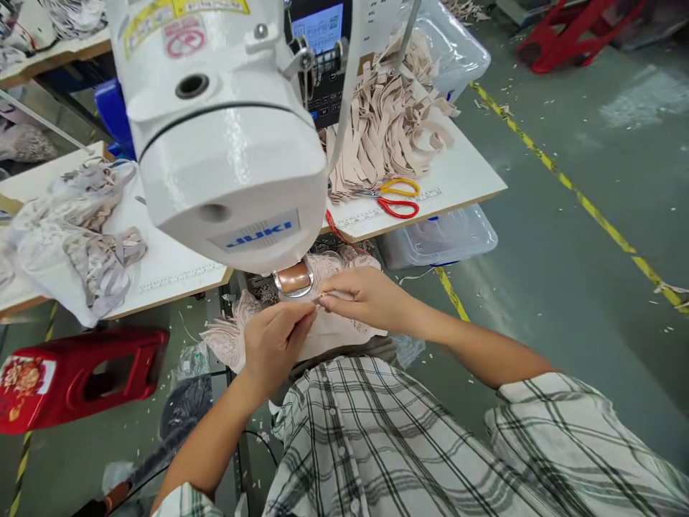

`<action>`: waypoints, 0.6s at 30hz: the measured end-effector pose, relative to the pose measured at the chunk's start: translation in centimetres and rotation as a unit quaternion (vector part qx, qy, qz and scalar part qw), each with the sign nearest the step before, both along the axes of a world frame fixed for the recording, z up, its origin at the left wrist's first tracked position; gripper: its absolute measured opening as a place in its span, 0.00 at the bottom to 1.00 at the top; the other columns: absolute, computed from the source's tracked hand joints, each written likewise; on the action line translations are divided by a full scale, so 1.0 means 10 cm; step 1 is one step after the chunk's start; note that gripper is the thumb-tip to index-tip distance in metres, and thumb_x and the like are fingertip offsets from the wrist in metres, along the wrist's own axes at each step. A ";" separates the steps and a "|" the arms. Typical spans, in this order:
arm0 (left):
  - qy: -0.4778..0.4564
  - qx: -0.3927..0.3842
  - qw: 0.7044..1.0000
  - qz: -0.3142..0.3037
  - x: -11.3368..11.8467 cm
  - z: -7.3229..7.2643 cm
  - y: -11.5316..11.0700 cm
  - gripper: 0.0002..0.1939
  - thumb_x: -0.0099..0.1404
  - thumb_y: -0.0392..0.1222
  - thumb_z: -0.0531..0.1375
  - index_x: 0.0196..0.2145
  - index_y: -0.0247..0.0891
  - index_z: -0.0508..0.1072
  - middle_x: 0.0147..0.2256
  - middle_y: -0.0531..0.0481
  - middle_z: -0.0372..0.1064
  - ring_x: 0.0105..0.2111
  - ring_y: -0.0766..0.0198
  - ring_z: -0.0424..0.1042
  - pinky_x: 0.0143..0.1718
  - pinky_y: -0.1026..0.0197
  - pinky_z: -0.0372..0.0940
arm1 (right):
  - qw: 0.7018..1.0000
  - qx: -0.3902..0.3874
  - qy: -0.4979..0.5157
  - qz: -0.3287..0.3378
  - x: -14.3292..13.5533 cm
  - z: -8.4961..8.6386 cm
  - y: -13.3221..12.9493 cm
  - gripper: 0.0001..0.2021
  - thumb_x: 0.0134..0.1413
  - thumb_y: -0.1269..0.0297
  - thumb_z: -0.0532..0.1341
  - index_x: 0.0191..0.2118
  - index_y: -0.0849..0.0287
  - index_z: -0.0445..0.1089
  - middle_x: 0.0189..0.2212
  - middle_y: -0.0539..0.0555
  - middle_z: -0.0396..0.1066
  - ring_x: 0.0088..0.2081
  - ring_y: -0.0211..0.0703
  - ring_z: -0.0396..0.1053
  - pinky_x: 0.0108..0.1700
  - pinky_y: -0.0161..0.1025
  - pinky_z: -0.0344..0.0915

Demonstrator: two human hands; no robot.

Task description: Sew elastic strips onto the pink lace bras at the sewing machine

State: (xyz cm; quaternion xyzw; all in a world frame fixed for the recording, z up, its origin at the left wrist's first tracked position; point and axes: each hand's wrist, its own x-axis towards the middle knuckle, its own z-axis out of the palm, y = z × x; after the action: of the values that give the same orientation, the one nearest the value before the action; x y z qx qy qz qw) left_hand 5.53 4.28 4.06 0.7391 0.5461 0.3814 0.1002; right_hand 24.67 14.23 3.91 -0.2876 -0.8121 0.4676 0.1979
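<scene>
My left hand and my right hand meet just in front of a white JUKI sewing machine. Both are closed, thumb and forefinger pinched together, on the edge of a pale pink fabric piece. The exact bit between the fingertips is small and mostly covered. Lace-patterned pink pieces spread below and to the left of my hands, over my lap. Right behind the fingertips sits a metal-framed, copper-coloured part under the machine head. The needle is hidden by the head.
Scissors with one yellow and one red handle lie on the white table at right, beside piled beige strips. Grey-white fabric heaps at left. A red stool and clear plastic bins stand below table level.
</scene>
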 end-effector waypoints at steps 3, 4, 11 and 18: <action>0.007 -0.037 0.999 0.004 -0.04 0.03 0.01 0.05 0.69 0.37 0.61 0.39 0.38 0.78 0.32 0.50 0.79 0.31 0.67 0.77 0.33 0.67 0.68 | 0.996 -0.082 -0.003 0.031 -0.01 0.06 0.04 0.08 0.62 0.65 0.59 0.36 0.57 0.76 0.29 0.46 0.76 0.32 0.34 0.70 0.36 0.32 0.59; 0.006 -0.054 0.999 0.004 -0.05 0.04 0.02 0.05 0.69 0.38 0.61 0.39 0.39 0.78 0.32 0.51 0.79 0.31 0.67 0.77 0.33 0.67 0.68 | 0.994 -0.103 -0.010 0.040 -0.01 0.08 0.05 0.08 0.62 0.65 0.59 0.35 0.58 0.76 0.27 0.45 0.75 0.30 0.33 0.69 0.35 0.32 0.59; -0.028 -0.116 0.993 -0.017 -0.07 0.03 0.06 0.06 0.70 0.39 0.60 0.38 0.41 0.79 0.32 0.52 0.79 0.29 0.67 0.75 0.32 0.67 0.66 | 0.988 -0.132 -0.027 0.080 0.00 0.13 0.08 0.07 0.60 0.68 0.59 0.36 0.58 0.76 0.27 0.45 0.75 0.29 0.32 0.70 0.34 0.32 0.59; -0.002 -0.245 0.968 -0.047 -0.13 0.12 0.16 0.08 0.71 0.42 0.58 0.42 0.41 0.78 0.33 0.53 0.77 0.29 0.66 0.73 0.30 0.65 0.62 | 0.995 -0.045 -0.049 0.080 -0.01 0.08 0.03 0.07 0.61 0.67 0.60 0.39 0.57 0.77 0.32 0.47 0.79 0.34 0.36 0.72 0.37 0.34 0.58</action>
State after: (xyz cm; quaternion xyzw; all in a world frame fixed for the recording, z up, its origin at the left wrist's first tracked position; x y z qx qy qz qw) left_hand 4.23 5.86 5.28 0.7163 0.5872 0.2321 0.2971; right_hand 24.60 14.54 4.76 -0.2531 -0.8190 0.5037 0.1071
